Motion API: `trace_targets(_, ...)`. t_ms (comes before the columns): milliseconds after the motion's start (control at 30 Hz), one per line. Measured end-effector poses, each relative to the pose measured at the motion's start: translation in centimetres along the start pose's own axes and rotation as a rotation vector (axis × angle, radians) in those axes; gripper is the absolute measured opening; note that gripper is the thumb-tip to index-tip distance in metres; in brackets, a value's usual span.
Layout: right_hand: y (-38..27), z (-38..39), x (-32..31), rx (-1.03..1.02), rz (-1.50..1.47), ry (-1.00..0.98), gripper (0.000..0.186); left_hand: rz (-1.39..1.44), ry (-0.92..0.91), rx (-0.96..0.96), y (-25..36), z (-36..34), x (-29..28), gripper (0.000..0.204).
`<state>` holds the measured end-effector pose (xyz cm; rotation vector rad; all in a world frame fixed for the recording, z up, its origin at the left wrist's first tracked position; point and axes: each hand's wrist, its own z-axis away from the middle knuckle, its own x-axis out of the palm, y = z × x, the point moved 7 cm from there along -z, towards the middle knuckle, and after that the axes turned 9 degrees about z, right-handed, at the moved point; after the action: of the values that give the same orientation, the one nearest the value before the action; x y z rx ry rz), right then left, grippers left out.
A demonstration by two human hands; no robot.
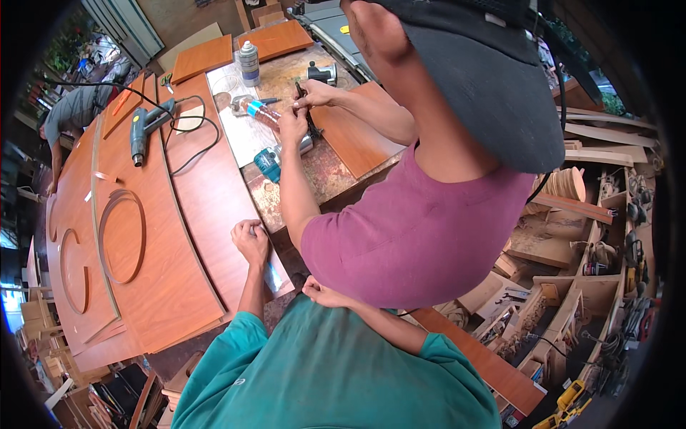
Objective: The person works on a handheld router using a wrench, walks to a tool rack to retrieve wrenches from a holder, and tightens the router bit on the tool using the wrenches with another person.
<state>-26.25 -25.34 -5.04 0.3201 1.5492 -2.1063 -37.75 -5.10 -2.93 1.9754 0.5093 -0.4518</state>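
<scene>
My left hand (250, 242) rests on the wood-grain panel (207, 186) near its right edge, fingers curled; whatever they may hold is hidden. Close against the front of my green shirt is my right hand (323, 293), its fingers bent together, contents not visible. A co-worker in a purple shirt (421, 236) and dark cap leans over the bench (286, 196) just ahead of me. That person's hands are at a clear bottle (266, 113) with reddish-brown contents and a dark tool I cannot make out. Below their hands lies a teal power tool (268, 165).
A heat gun (146, 129) with a black cord lies on the left panels, beyond coiled edge-banding strips (106, 239). A spray can (249, 64) and a black-and-silver tool (321, 74) stand farther back. Another person (75, 111) bends at far left. Wooden shelving (600, 286) with tools fills the right.
</scene>
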Motion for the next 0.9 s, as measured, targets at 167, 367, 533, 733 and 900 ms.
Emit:
trace_targets(167, 0.7, -0.3, 0.3, 0.054, -0.053, -0.087, 0.025, 0.005, -0.003, -0.008, -0.1, 0.0, 0.1, 0.010)
trace_targets(367, 0.7, -0.6, 0.0, 0.064, -0.079, -0.074, 0.024, -0.011, -0.008, -0.013, -0.3, 0.0, 0.2, 0.010)
trace_targets(533, 0.8, -0.6, -0.2, 0.074, -0.091, -0.070, 0.024, -0.004, -0.004, -0.003, 0.0, 0.0, 0.1, 0.011)
trace_targets(733, 0.8, -0.5, -0.3, 0.094, -0.114, -0.073, 0.024, 0.019, -0.002, 0.006, 0.1, 0.0, 0.2, 0.010)
trace_targets(900, 0.4, -0.5, -0.1, 0.101, -0.151, -0.079, 0.024, -0.007, 0.002, 0.030, 0.2, 0.0, 0.0, 0.011)
